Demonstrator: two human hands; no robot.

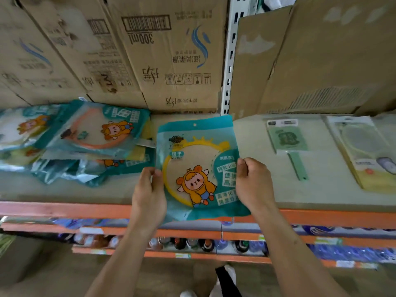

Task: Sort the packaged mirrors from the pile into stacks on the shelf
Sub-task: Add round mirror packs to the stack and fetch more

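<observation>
A teal packaged mirror with a yellow ring and a cartoon figure (196, 168) lies flat at the middle of the shelf (64, 189), its lower end overhanging the orange front edge. My left hand (149, 195) grips its left side, thumb on top. My right hand (254, 183) pinches its right side. To the left lies the untidy pile of similar teal packages (85, 140), the top one holding an orange-ringed mirror.
Cardboard boxes (162, 56) stand along the back of the shelf, split by a white upright (230, 61). A green handled mirror package (288, 142) and a pale package (364, 155) lie at the right. Lower shelves hold bottles (205, 245).
</observation>
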